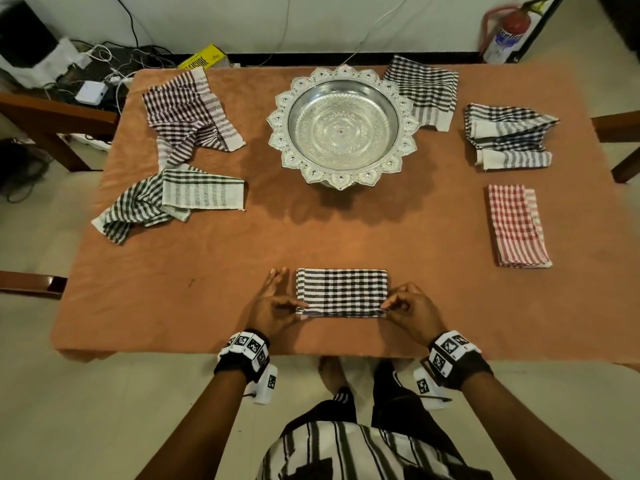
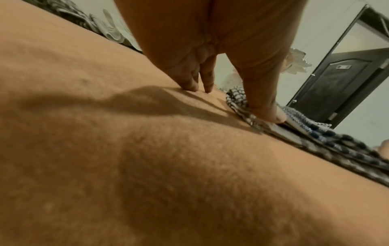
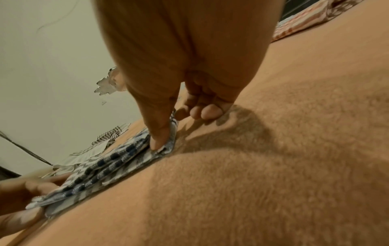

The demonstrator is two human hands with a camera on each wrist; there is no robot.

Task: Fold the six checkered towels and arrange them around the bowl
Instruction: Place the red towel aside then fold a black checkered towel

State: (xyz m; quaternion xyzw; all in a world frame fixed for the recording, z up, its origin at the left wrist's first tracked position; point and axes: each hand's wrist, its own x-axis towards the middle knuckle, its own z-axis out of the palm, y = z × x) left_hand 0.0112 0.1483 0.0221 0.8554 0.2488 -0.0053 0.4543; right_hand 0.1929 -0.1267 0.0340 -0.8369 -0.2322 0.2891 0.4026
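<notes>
At the table edge, left hand [image 1: 273, 311] and right hand [image 1: 410, 311] pinch the folded towel's [image 1: 341, 291] near corners.

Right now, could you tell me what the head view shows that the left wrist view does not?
Only the head view shows the whole layout: the silver bowl, the red checkered towel, four other towels around the table, and the right hand pinching the folded towel's near right corner. Only the left wrist view shows the left thumb pressing onto the cloth and a dark door. Both show the left hand at the black checkered towel on the orange tablecloth.
</notes>
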